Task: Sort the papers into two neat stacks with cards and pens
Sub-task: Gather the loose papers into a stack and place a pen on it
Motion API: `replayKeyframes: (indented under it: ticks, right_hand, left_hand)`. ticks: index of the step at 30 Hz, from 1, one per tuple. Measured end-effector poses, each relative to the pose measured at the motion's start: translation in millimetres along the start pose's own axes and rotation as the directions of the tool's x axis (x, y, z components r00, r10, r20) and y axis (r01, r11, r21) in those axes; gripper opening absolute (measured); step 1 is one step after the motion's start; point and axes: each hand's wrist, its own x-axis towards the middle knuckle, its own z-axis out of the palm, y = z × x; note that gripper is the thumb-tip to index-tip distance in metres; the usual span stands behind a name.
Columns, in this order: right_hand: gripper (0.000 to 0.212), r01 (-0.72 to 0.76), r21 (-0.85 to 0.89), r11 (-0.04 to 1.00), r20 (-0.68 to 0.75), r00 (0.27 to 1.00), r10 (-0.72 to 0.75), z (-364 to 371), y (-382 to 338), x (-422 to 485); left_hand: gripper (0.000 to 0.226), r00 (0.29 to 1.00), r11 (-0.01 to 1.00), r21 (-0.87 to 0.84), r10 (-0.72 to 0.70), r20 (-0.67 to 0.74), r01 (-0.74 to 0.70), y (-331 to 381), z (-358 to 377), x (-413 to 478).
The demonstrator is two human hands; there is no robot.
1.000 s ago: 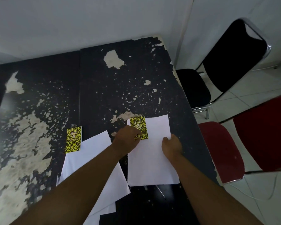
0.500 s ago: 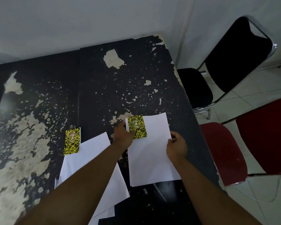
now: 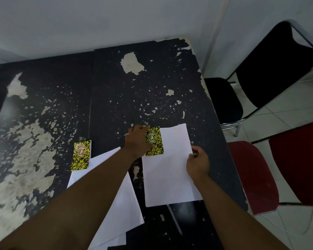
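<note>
A white paper stack (image 3: 168, 170) lies on the right part of the black table (image 3: 152, 91). A yellow-and-black card (image 3: 154, 140) sits on its top left corner, and my left hand (image 3: 138, 140) grips that card's left side. My right hand (image 3: 197, 162) pinches the stack's right edge. A second, looser paper stack (image 3: 116, 201) lies to the left under my left forearm, with another yellow-and-black card (image 3: 80, 155) at its top left corner. A dark thin pen (image 3: 174, 221) lies on the table below the right stack.
The table's right edge (image 3: 222, 141) runs close to the right stack. Beyond it stand a black chair (image 3: 260, 78) and a red chair (image 3: 278, 168) on a white tiled floor. A white wall backs the table.
My left hand slid up and left, uncovering most of the card. My right hand moved from the sheet's surface out to its right edge.
</note>
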Motion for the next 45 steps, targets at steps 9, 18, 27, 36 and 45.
replayKeyframes:
  ticks: [9,18,27,36,45]
  right_hand:
    - [0.028,0.044,-0.001,0.999,0.02,0.999,-0.044,17,-14,12]
    - [0.067,0.296,-0.385,0.874,0.122,0.955,-0.27,10,-3,1]
    - [0.036,0.294,-0.37,0.881,0.07,0.955,-0.289,-8,45,-90]
    - [0.039,0.396,-0.708,0.584,0.221,0.91,-0.349,-25,81,-167]
    - [0.022,0.536,-0.606,0.587,0.474,0.837,-0.275,-38,87,-197]
  left_hand:
    - [0.104,1.0,0.991,0.131,0.0,0.002,0.0,-2,-8,11]
    - [0.066,0.996,0.99,-0.131,-0.061,-0.073,0.051,-1,15,-26]
    - [0.07,0.992,0.998,-0.051,-0.052,-0.113,0.046,-6,66,-140]
    - [0.067,0.999,0.999,-0.028,-0.025,-0.024,0.024,-20,76,-201]
    - [0.077,0.999,0.995,-0.099,-0.02,0.026,0.023,-19,64,-213]
